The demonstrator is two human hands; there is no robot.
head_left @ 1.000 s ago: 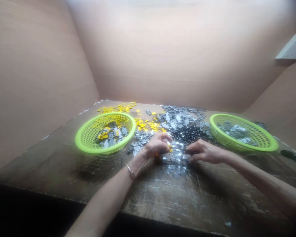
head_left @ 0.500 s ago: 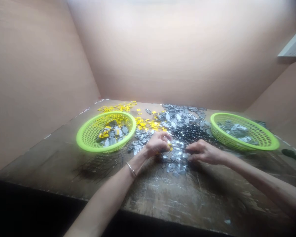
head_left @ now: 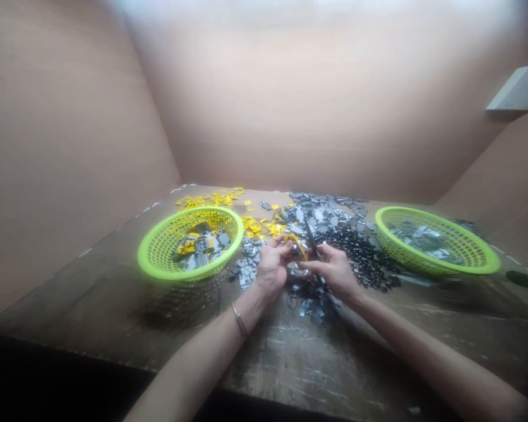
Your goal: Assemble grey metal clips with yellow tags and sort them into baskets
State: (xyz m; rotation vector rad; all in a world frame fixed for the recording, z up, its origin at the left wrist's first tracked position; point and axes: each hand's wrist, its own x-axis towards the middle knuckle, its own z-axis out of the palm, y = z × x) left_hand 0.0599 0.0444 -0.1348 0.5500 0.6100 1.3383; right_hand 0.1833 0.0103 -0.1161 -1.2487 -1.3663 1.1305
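Observation:
My left hand pinches a small yellow and grey part just above the table. My right hand is closed around a thin dark pin that stands up next to that part. Both hands meet over a heap of small grey metal pieces. Behind them lie more grey pieces, a patch of thin black pins and scattered yellow parts.
A green basket at the left holds grey and yellow assembled parts. A second green basket at the right holds grey pieces. Cardboard walls close in the worn table on three sides. A dark green tool lies at the far right.
My right hand has lifted from the grey heap with a dark pin and moved left to meet my left hand. My left hand has raised the yellow part slightly.

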